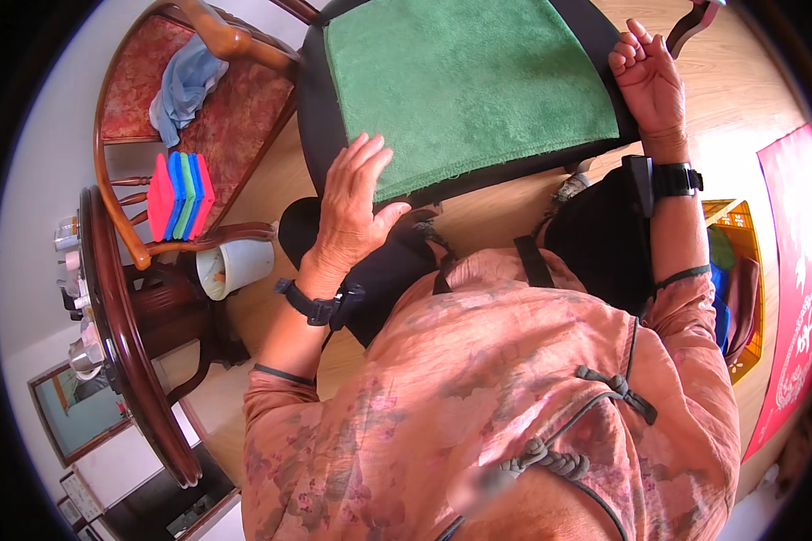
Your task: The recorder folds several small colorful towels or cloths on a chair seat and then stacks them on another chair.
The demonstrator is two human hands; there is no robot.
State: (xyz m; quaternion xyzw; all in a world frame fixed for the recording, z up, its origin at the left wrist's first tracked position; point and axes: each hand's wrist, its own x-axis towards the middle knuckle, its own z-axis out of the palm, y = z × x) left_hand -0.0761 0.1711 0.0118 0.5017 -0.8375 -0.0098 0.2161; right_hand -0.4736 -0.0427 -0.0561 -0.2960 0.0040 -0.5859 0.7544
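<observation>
A green towel (469, 81) lies spread flat over a dark padded seat (320, 117) in front of me. My left hand (354, 203) is at the towel's near left corner, fingers stretched out and holding nothing. Whether it touches the towel I cannot tell. Beyond the seat's right edge, my right hand (651, 86) is turned palm up. Its fingers are loosely bent and apart, with nothing in them.
On the left, pink, blue and green folded cloths (182, 197) rest by a wooden chair's arm (212, 236); a light blue cloth (188, 86) lies on its red seat. Below stands a white bin (244, 266). A yellow basket (742, 221) holding cloths sits right, beside a red poster (794, 270).
</observation>
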